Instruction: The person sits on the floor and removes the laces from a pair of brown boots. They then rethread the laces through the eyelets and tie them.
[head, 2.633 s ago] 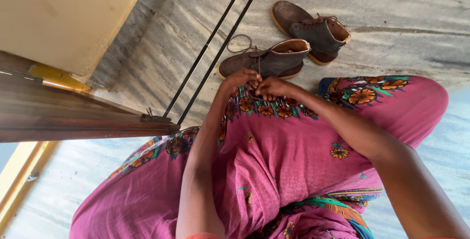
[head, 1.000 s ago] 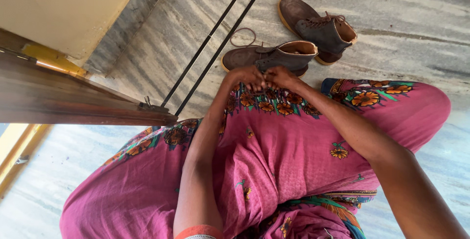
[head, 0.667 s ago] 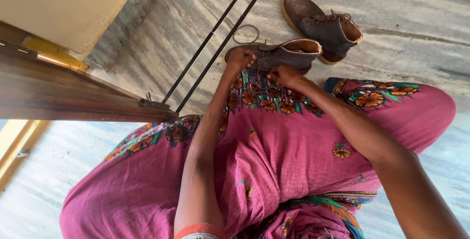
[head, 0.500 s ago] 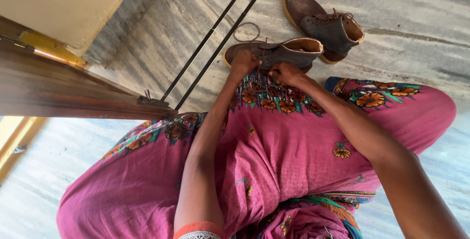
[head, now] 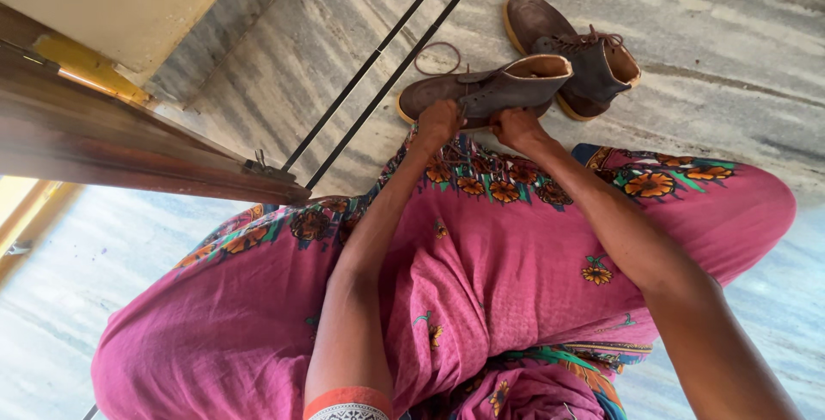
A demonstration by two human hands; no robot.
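Two brown lace-up boots stand on the grey marble floor. The nearer boot (head: 490, 89) lies in front of my knees, toe to the left, its lace looped on the floor. My left hand (head: 436, 121) grips its near side at the middle. My right hand (head: 516, 126) holds it beside the ankle opening. The second boot (head: 571, 55) stands just behind, apart from my hands. My pink flowered dress (head: 481, 257) covers my lap below both arms.
A dark wooden door edge (head: 146, 158) juts in from the left at knee height, with a yellow frame (head: 86, 67) and cream wall behind it. Two black lines (head: 378, 67) run diagonally across the marble floor (head: 730, 33) next to the boots.
Both hands have moved from the hem of my dress forward onto the nearer boot and taken hold of it. The view has shifted slightly.
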